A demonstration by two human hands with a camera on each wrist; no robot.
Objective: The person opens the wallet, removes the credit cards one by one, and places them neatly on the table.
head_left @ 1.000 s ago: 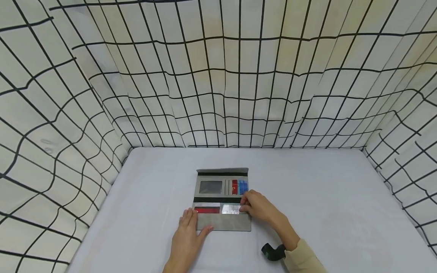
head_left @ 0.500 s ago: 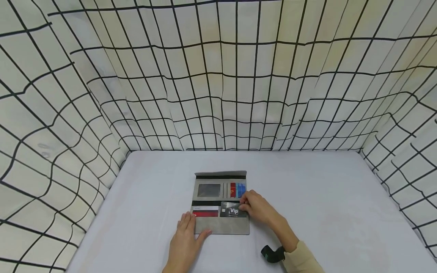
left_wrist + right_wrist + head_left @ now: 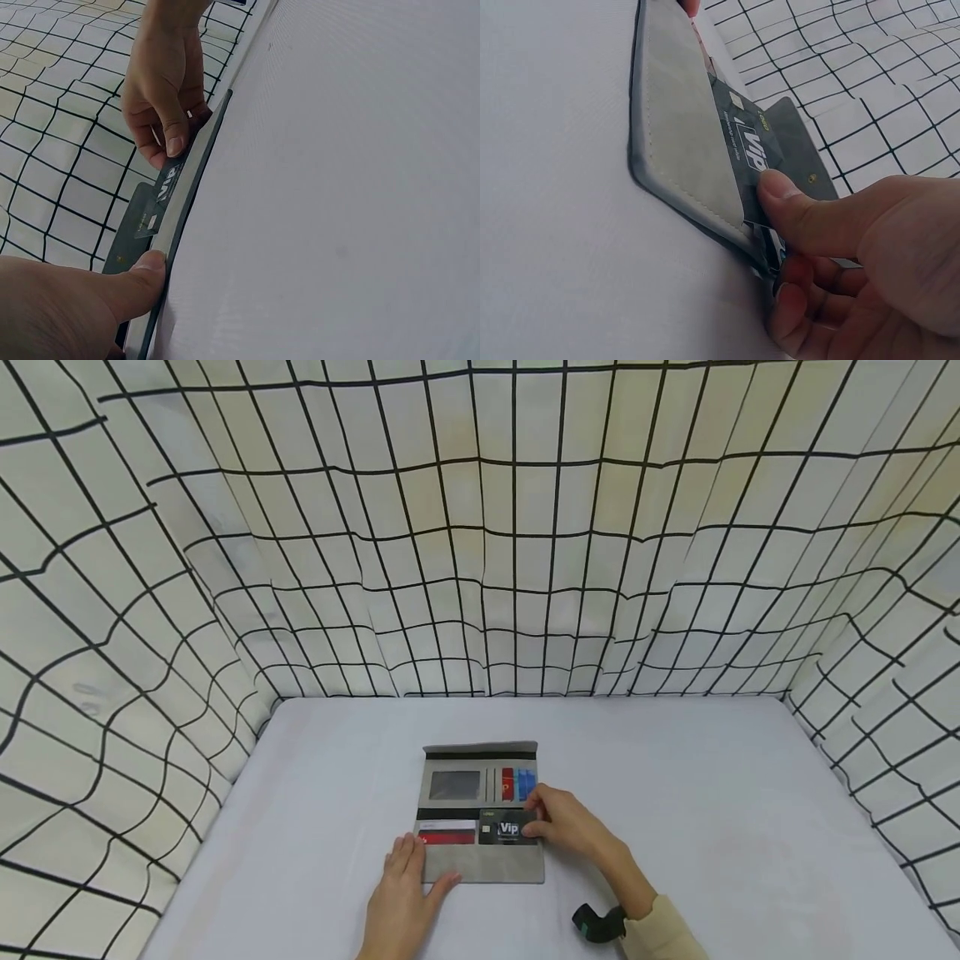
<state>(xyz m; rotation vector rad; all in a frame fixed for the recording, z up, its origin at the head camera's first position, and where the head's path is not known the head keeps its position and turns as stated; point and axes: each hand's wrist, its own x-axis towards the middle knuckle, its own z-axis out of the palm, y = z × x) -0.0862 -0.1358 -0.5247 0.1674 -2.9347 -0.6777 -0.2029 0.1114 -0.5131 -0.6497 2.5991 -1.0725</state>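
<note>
Head view: grey wallet (image 3: pixel 487 865), rectangular, leather-like, unfolded on the white cloth tabletop (image 3: pixel 345 777), well in from the far edge and from both side edges. Right hand (image 3: pixel 564 820) clamped on a glossy black card (image 3: pixel 495 829) printed "Vip": thumb on its face, fingers curled at its outer end. Card juts from the near panel's right pocket. Left hand (image 3: pixel 401 895) grips nothing; fingers straight along the wallet's left edge, thumb on its near edge. Red-and-white card (image 3: pixel 448 838) left of the black one. Far panel: rectangular window (image 3: pixel 455 785), red card (image 3: pixel 507 785), blue cards (image 3: pixel 527 785). Right wrist view: matt near panel, stitched seam, rounded corner. Black netting (image 3: pixel 513 535), wavy squares, rises beyond the tabletop's far edge.
</note>
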